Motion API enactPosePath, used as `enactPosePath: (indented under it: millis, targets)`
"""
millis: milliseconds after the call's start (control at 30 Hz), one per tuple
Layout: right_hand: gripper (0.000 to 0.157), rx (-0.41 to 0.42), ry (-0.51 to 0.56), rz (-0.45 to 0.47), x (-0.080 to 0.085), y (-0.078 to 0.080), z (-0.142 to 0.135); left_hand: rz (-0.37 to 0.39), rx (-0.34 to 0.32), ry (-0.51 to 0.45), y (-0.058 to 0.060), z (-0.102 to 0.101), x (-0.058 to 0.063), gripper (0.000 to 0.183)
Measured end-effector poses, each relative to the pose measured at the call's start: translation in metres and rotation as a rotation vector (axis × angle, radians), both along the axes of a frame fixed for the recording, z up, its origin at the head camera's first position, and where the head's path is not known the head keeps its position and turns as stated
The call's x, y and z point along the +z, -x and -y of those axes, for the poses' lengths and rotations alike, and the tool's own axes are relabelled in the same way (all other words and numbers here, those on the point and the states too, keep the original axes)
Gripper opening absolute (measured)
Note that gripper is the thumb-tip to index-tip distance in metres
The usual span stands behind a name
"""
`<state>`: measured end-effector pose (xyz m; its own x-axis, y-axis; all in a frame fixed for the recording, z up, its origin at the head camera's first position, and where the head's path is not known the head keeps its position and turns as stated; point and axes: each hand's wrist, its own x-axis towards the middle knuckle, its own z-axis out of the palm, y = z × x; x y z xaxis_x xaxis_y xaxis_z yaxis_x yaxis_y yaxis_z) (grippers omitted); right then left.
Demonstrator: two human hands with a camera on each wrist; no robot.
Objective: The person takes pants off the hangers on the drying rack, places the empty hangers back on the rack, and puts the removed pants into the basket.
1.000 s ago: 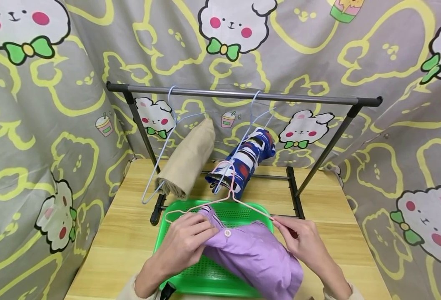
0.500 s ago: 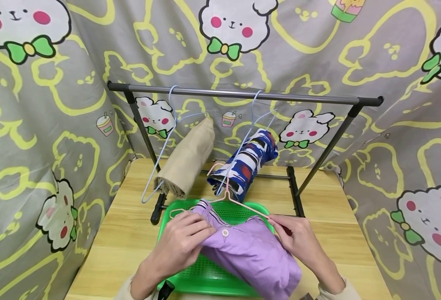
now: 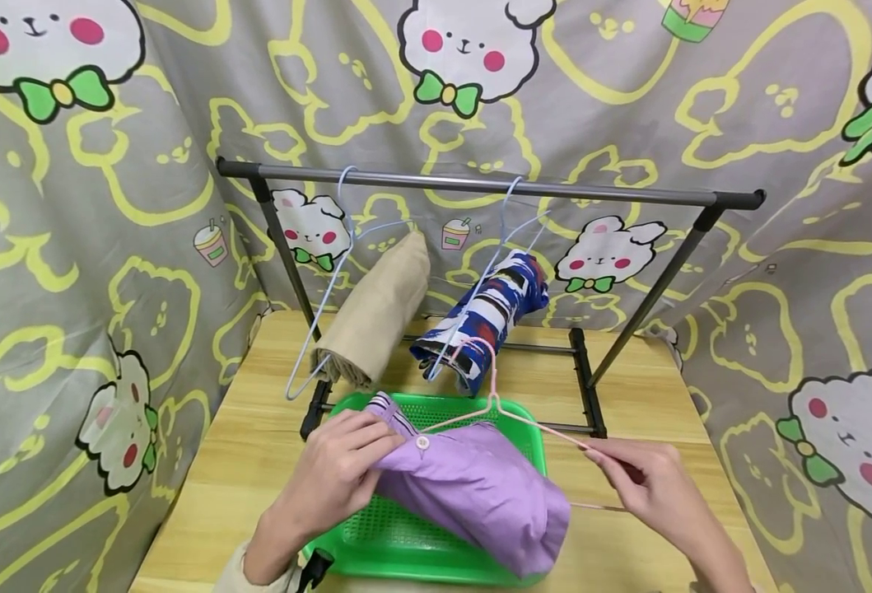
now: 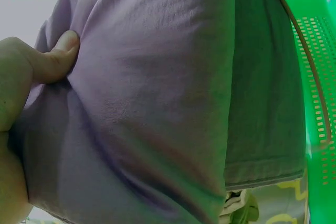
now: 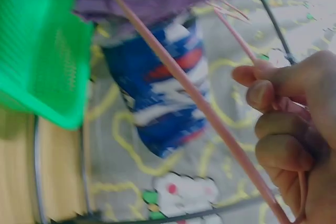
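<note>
In the head view, my left hand [image 3: 342,461] pinches the waistband of folded purple pants [image 3: 473,478] with a white button and striped inner trim. The left wrist view shows its thumb [image 4: 65,48] pressed into the cloth. My right hand [image 3: 650,482] holds the right end of a pink clothes hanger [image 3: 543,427], fingers curled round the wire in the right wrist view. The hanger's left part disappears behind and inside the pants, while its bottom bar [image 3: 597,506] emerges at their right side. Both things hang over a green basket [image 3: 406,560].
Behind the basket stands a dark metal rack [image 3: 613,192] on a wooden table [image 3: 216,461]. Beige pants [image 3: 376,317] and blue patterned cloth [image 3: 502,301] hang from it on blue hangers. Patterned curtains [image 3: 799,288] surround the table.
My right hand has moved right, drawing the hanger along. My left hand has shifted slightly left with the pants. The hanger's left end is now hidden, and its bottom bar shows at right.
</note>
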<state>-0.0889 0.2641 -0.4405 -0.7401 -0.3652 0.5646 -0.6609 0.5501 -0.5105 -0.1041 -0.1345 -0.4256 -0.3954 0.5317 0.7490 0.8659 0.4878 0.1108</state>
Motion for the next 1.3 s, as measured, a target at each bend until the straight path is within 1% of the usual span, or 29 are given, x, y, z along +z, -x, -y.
enactPosePath:
  millis: [33, 167, 200, 267, 333, 467, 667, 800, 933, 1067, 1167, 1300]
  targets:
    - [0.037, -0.006, -0.013, -0.001, 0.005, -0.002, -0.005, 0.009, 0.000, 0.001, 0.000, 0.000, 0.000, 0.030]
    - [0.036, -0.076, -0.086, 0.026, 0.026, -0.011, -0.025, 0.043, 0.009, 0.010, 0.001, 0.001, -0.003, 0.029]
    - [0.036, -0.092, -0.104, 0.019, 0.030, -0.013, -0.030, 0.046, 0.013, 0.011, 0.002, 0.001, -0.004, 0.029]
    - [0.036, -0.130, -0.142, 0.029, 0.038, -0.017, -0.038, 0.057, 0.020, 0.009, 0.003, 0.002, -0.006, 0.029]
    - [0.036, -0.147, -0.163, 0.017, 0.042, -0.019, -0.045, 0.068, 0.024, 0.004, 0.004, 0.003, -0.008, 0.029]
    - [0.036, -0.163, -0.176, -0.007, 0.042, -0.022, -0.052, 0.070, 0.016, -0.029, 0.007, 0.006, -0.008, 0.032]
    - [0.033, -0.164, -0.159, -0.050, 0.034, -0.021, -0.054, 0.024, -0.008, -0.098, 0.011, 0.010, -0.002, 0.035]
    - [0.030, -0.189, -0.165, -0.048, 0.030, -0.021, -0.057, 0.032, -0.029, -0.145, 0.013, 0.013, 0.005, 0.036]
    - [0.031, -0.228, -0.185, -0.063, 0.034, -0.025, -0.063, 0.052, -0.006, -0.156, 0.015, 0.017, 0.005, 0.034]
    - [0.029, -0.332, -0.223, -0.055, 0.046, -0.035, -0.072, 0.070, 0.050, -0.134, 0.015, 0.020, -0.003, 0.034]
    - [0.024, -0.438, -0.236, -0.056, 0.056, -0.042, -0.078, 0.083, 0.083, -0.130, 0.017, 0.023, -0.012, 0.033]
    - [0.019, -0.542, -0.226, -0.116, 0.064, -0.046, -0.085, 0.105, 0.098, -0.136, 0.020, 0.024, -0.021, 0.033]
